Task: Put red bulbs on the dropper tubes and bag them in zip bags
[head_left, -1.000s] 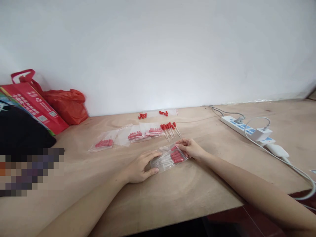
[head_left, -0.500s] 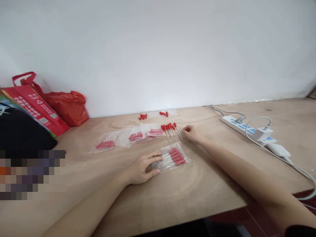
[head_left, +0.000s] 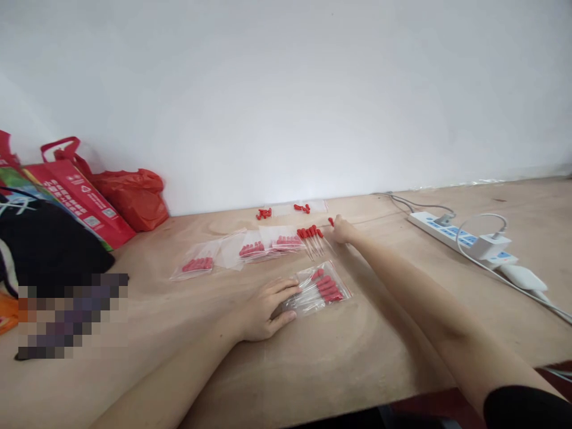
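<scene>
My left hand (head_left: 270, 310) lies on the wooden table with its fingers apart, pressing on the left end of a clear zip bag (head_left: 308, 307). Inside this bag are several glass droppers with red rubber bulbs (head_left: 328, 288). Beyond the bag, my right hand (head_left: 344, 229) is closed on a dropper, whose red bulb (head_left: 330, 221) sticks out past the fingers; its stem is hidden. Just left of that hand, several loose droppers (head_left: 310, 233) lie side by side, bulbs toward the wall.
Filled zip bags (head_left: 252, 249) overlap left of the loose droppers, with another bag (head_left: 197, 266) beside them. Loose red bulbs (head_left: 263, 213) and a clear bag (head_left: 280, 208) lie by the wall. A power strip (head_left: 442, 229) with cables sits right; red bags (head_left: 134, 199) stand left.
My right hand has moved slightly away from me, and a red-bulbed dropper now shows at its fingers. One fewer dropper seems to lie in the row. The left hand stays on the bag.
</scene>
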Motion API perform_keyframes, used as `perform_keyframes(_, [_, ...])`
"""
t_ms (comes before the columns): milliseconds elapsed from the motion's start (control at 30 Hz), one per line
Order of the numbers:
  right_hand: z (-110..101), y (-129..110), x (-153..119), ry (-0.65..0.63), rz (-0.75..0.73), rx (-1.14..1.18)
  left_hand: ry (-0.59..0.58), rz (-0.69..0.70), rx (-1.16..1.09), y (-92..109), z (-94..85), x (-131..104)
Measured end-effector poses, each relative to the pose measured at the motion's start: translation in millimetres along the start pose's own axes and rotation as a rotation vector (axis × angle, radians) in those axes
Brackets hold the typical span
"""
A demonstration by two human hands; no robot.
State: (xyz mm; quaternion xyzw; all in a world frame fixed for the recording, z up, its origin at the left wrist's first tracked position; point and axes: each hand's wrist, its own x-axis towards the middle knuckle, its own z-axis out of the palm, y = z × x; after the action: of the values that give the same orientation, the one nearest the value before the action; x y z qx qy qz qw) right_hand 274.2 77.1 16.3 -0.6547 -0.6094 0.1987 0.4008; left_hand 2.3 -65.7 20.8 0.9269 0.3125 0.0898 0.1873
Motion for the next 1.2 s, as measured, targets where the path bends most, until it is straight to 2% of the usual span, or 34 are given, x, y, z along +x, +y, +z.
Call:
perform_keyframes(133, [-34.5, 8.5, -21.6, 0.053, 0.005, 0.023, -0.001, -0.002, -0.012, -0.7, 0.1, -0.2])
perform_keyframes(200, [-42.4, 13.7, -40.7, 0.078, 0.004, 0.288, 0.001, -0.008, -0.019, -1.9, 0.4, -0.2])
perform_keyframes(333, [-30.1, 19.8, -79.4, 0.147, 0.102, 0.608, -0.005, -0.028, -0.023, -4.3, 1.3, 0.4])
perform_keyframes(467, [-9.0, 15.5, -100.3, 0.167, 0.149, 0.724, -0.009, -0.034, -0.027, -3.6, 0.9, 1.1])
perform_keyframes(567, [-2.6, 7.9, -108.8, 0.094, 0.151, 0.803, 0.003, -0.034, -0.037, -2.4, 0.8, 1.7])
perform_keyframes(700, [-2.0, 1.3, -117.6, -0.054, 0.224, 0.908, 0.035, -0.010, -0.047, -2.6, 1.6, 2.6])
perform_keyframes(800, [-3.3, 3.1, -120.2, -0.149, 0.223, 0.891, 0.034, -0.013, -0.038, -2.5, 1.5, 3.1])
perform_keyframes(933, [-6.2, 9.3, -120.6, -0.310, 0.148, 0.790, 0.041, -0.033, -0.029, -1.3, 0.6, 3.4])
perform_keyframes(1100, [-7.4, 10.8, -122.0, -0.303, -0.037, 0.688, 0.049, -0.023, -0.033, -0.5, 0.2, 3.4])
perform_keyframes(1200, [-7.2, 11.2, -120.7, -0.346, -0.007, 0.730, 0.054, -0.014, -0.034, -0.6, 0.4, 3.3])
